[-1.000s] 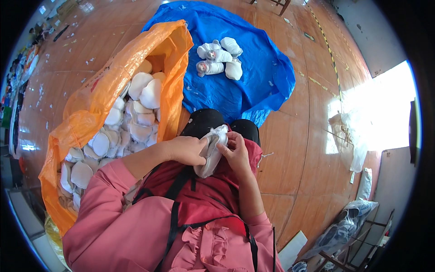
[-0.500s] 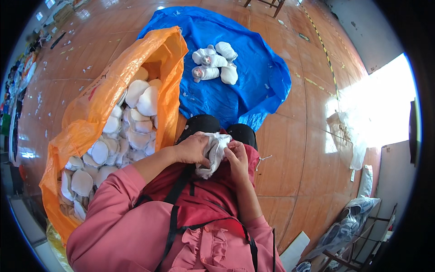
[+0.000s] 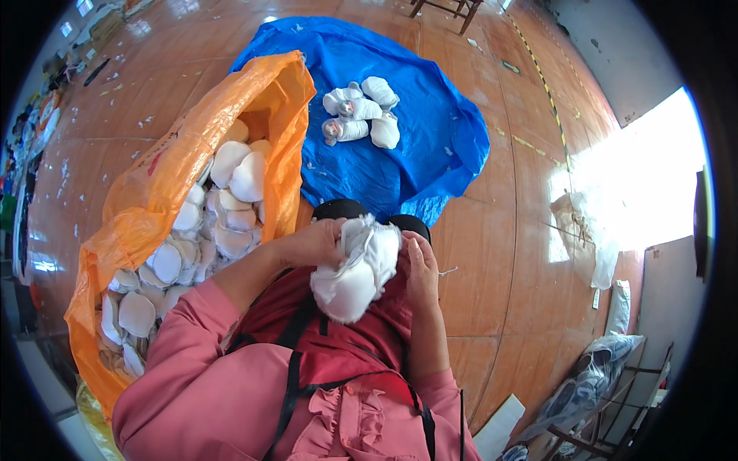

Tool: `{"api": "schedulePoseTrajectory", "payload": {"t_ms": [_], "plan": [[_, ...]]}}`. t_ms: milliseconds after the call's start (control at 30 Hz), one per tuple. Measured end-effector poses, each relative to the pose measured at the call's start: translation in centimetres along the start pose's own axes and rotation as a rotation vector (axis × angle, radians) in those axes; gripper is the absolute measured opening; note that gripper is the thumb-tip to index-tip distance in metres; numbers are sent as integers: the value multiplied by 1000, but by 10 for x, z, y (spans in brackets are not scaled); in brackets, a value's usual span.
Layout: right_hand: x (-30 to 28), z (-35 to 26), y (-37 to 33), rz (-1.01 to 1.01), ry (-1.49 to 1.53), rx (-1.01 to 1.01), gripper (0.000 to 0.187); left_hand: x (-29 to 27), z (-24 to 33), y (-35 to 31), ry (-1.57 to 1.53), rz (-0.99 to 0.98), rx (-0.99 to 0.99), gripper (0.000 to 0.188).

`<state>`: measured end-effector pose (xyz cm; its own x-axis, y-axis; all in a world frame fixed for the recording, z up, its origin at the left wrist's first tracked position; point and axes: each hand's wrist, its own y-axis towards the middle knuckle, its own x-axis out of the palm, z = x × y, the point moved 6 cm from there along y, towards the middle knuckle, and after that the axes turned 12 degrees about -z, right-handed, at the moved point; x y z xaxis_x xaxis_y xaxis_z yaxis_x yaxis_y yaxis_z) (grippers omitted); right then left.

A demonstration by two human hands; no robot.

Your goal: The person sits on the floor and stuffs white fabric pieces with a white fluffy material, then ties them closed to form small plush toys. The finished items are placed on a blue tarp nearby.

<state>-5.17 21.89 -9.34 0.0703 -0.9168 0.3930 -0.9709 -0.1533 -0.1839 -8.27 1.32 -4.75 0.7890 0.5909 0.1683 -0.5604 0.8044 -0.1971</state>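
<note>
Over my lap I hold a bunch of soft white rounded fabric pads (image 3: 357,269), the lower one hanging down wide and smooth. My left hand (image 3: 311,244) grips the bunch from its left side, with the fingers partly hidden behind it. At the right edge, my right hand (image 3: 420,269) pinches the white cloth between thumb and fingers. To my left gapes an orange woven sack (image 3: 173,157) full of similar white pads (image 3: 247,177). Ahead of my knees, several rolled white bundles (image 3: 361,110) lie close together on a blue plastic sheet (image 3: 438,138).
Reddish-brown floor tiles (image 3: 492,269) surround the sheet. At the right are crumpled clear plastic (image 3: 603,257) and a bagged dark item (image 3: 580,384) beside a metal frame. A white board (image 3: 500,426) lies near my right elbow. Wooden chair legs (image 3: 453,9) show at the far edge.
The white bunch in my hands has opened out and looks larger, with a smooth rounded pad now facing up at its lower end. My right hand has shifted slightly right.
</note>
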Motion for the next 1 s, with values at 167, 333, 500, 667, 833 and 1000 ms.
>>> {"api": "schedulePoseTrajectory", "payload": {"t_ms": [167, 333, 500, 667, 833, 1000], "plan": [[51, -9, 5, -334, 16, 97, 32, 34, -10, -4, -228, -328, 39, 42], [86, -5, -12, -706, 134, 103, 41, 49, -17, -10, -326, -399, -36, 33], [92, -3, -32, -630, -103, 0, 34, 54, -18, -26, -447, -564, -199, 28], [86, 5, -43, -622, -39, -102, 33, 59, -7, -29, -341, -627, -223, 28], [93, 3, -58, -595, 152, -79, 23, 46, -11, -37, -236, -560, -157, 32], [89, 10, -70, -556, 149, 113, 22, 39, -21, -42, -221, -436, 13, 28]]}}
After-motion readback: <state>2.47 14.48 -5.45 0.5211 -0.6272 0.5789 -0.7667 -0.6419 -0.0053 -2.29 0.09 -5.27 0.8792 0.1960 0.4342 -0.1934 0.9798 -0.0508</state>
